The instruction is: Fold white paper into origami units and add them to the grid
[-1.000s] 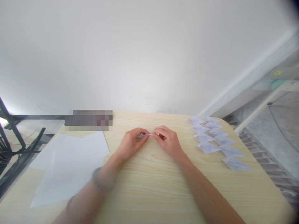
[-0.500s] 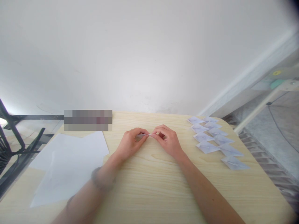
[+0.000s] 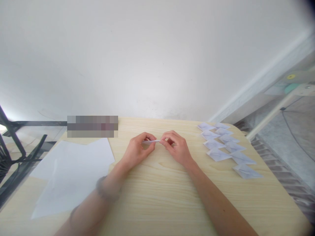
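Observation:
A small folded piece of white paper (image 3: pixel 154 141), seen nearly edge-on as a thin strip, is held just above the middle of the table. My left hand (image 3: pixel 140 148) has its thumb and fingers curled round the paper's left part. At the paper's right end, my right hand (image 3: pixel 174 146) pinches it between thumb and fingertips. The fold details are too small to make out. Several folded white paper shapes (image 3: pixel 218 154), pointed like diamonds, lie in two columns to the right of my right hand.
Loose white paper sheets (image 3: pixel 71 167) overlap on the left of the wooden table (image 3: pixel 157 196). A blurred-out patch (image 3: pixel 92 126) covers something at the back left. Behind the table rises a white wall (image 3: pixel 152 59). A black metal frame (image 3: pixel 14 141) stands at far left.
My left fingertips have loosened slightly and parted from the right ones, so more of the paper strip shows between them. My right hand stays nearly in place.

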The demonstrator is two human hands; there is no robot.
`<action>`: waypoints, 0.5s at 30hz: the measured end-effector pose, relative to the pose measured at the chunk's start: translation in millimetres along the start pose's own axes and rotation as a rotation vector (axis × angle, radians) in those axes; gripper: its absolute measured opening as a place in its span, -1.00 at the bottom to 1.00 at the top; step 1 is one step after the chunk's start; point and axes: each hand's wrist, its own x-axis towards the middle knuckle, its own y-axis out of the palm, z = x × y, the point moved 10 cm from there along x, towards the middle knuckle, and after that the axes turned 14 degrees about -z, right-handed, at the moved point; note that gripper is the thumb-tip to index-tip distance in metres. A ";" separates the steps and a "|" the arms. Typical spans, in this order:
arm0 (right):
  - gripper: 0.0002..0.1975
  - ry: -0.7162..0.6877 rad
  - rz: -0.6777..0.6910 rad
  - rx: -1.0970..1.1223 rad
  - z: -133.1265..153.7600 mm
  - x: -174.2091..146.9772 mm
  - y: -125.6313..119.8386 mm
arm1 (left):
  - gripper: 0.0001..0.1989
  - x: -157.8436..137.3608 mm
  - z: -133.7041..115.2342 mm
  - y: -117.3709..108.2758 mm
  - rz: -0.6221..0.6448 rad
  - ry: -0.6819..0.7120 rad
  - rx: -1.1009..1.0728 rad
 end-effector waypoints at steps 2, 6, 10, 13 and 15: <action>-0.88 0.015 -0.005 0.015 -1.4 0.1 -0.3 | -0.91 0.1 -0.3 -0.7 -0.004 -0.001 0.005; -0.89 0.032 -0.008 0.032 -2.8 0.0 -0.6 | -0.90 0.2 -0.8 -2.6 -0.012 0.002 0.023; -0.90 0.035 -0.002 0.031 -2.6 -0.2 -0.2 | -0.88 -0.5 0.3 -3.4 -0.002 -0.002 0.066; -0.89 0.032 0.001 0.031 -2.5 -0.3 0.1 | -0.87 -0.7 0.5 -3.5 0.003 0.001 0.072; -0.89 0.030 0.003 0.035 -2.4 -0.4 0.5 | -0.87 -0.7 0.7 -3.1 0.005 0.002 0.068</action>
